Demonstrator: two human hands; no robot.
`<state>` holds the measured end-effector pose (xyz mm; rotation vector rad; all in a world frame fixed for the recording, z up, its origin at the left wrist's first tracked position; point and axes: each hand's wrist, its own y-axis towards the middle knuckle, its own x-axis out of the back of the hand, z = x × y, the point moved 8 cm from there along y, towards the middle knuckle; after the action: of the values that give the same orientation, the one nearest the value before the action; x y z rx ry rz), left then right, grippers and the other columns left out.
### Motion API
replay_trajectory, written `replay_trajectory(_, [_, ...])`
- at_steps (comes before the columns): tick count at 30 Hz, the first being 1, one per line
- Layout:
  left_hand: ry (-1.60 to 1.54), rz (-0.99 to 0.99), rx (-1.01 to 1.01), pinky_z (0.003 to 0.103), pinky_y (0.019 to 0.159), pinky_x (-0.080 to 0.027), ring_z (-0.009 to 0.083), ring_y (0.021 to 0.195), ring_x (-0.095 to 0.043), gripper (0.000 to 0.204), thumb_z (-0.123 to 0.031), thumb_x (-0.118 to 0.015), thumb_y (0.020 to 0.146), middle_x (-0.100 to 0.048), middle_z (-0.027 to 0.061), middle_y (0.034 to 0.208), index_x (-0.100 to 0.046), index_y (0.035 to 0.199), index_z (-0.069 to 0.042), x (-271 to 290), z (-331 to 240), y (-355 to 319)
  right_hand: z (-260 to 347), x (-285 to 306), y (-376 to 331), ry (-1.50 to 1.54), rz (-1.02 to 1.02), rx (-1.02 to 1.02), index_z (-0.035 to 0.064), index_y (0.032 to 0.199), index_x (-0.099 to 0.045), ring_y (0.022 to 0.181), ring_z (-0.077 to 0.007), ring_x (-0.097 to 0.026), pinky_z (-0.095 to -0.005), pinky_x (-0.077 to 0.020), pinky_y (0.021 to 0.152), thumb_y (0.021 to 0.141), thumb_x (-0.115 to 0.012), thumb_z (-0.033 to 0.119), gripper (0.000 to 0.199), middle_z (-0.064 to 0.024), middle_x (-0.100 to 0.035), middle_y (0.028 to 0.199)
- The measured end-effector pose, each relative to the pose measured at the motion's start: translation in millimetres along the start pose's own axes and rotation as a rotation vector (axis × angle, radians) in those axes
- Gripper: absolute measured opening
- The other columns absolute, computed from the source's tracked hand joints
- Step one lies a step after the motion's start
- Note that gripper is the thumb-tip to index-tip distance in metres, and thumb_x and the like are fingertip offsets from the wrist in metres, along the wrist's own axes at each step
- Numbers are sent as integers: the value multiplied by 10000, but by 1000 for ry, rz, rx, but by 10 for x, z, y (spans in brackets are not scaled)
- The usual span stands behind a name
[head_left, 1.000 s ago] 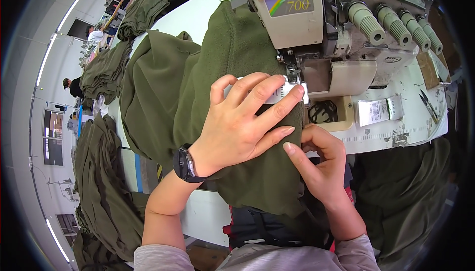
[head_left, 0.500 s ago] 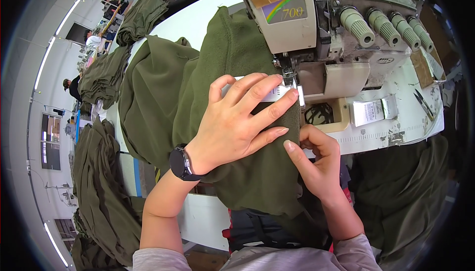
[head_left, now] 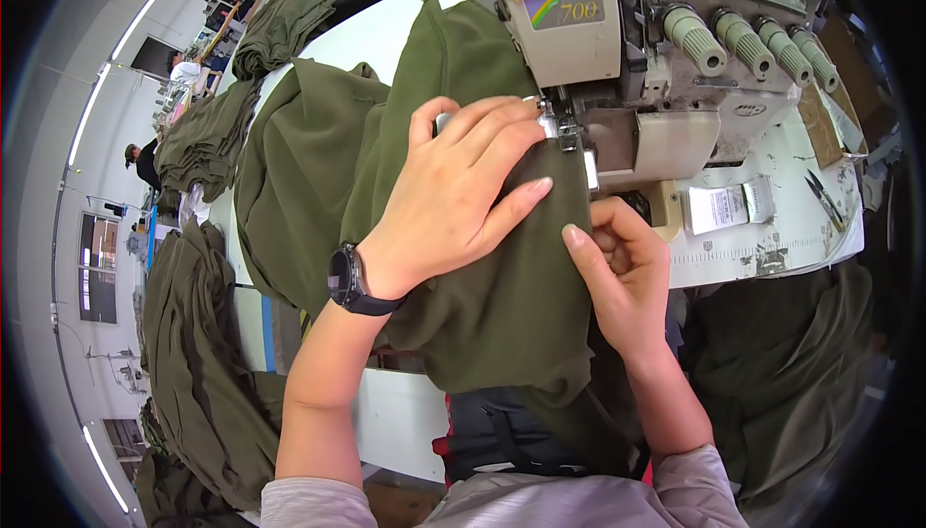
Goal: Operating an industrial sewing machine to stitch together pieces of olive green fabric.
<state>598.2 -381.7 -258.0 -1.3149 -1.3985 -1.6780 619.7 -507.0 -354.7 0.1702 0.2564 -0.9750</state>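
Note:
Dark green fabric (head_left: 511, 306) runs under the metal presser foot (head_left: 569, 133) of an overlock sewing machine (head_left: 569, 55). My left hand (head_left: 453, 190) lies palm down on this cloth, fingers stretched toward the foot and thumb apart. A small bit of something white peeks out beside its index knuckles; the rest of it is covered. At the cloth's right edge, just below the foot, my right hand (head_left: 632, 272) pinches the fabric between thumb and curled fingers. Those fingertips are partly hidden behind the edge.
Right of the foot are a tan bin (head_left: 664, 210), a stack of white labels (head_left: 723, 208) and thread snips (head_left: 825, 198). Thread tension knobs (head_left: 694, 41) line the machine. Piles of green cloth (head_left: 198, 335) stand at left, with more cloth (head_left: 781, 364) at lower right. People sit far left.
Both hands have moved forward with the fabric, toward and past the presser foot. The white label seen under my left fingers is now almost wholly covered.

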Motion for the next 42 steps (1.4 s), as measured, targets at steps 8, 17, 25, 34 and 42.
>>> replay_trajectory(8, [-332,23,531,327,682,-493,267,764,-615,303,-146,-768,754,-604,138,993,-628,986,-9,-492,-1003,-992,-640,-106,-908,-484,276,245,-30,1074,-628,915,-371,-634,-367,-513,828,833,-705,104,286,-190,-639,957])
replay_trajectory(17, [-1264,-1017,1272,280,683,-485,136,837,-599,164,-58,-687,867,-618,91,859,-638,1000,27,-249,-918,-2393,-706,88,-1499,-348,210,-45,-18,1221,-571,1039,-167,-617,-285,-485,832,861,-652,15,370,-117,-696,976])
replay_trajectory(25, [-649,-406,874,259,696,-477,147,773,-583,244,16,-750,788,-619,90,866,-707,1028,15,-96,-1438,-1979,-550,91,-1713,262,-21,-352,-55,989,-675,809,-84,-561,-213,-437,709,881,-633,-29,118,-96,-679,940])
replay_trajectory(34, [-633,-421,741,234,669,-464,141,726,-585,230,38,-758,773,-624,89,869,-709,998,48,-129,-1659,-1961,-12,167,-1810,-340,0,204,-84,994,-660,752,-152,-585,-234,-440,661,834,-656,-72,160,-125,-647,897])
replay_trajectory(42, [-854,-413,768,231,665,-466,160,766,-603,221,52,-731,791,-621,107,878,-704,1010,57,-288,-1653,-1959,22,90,-1815,-347,4,203,-73,988,-673,698,-183,-606,-256,-462,609,819,-669,-63,169,-146,-651,875])
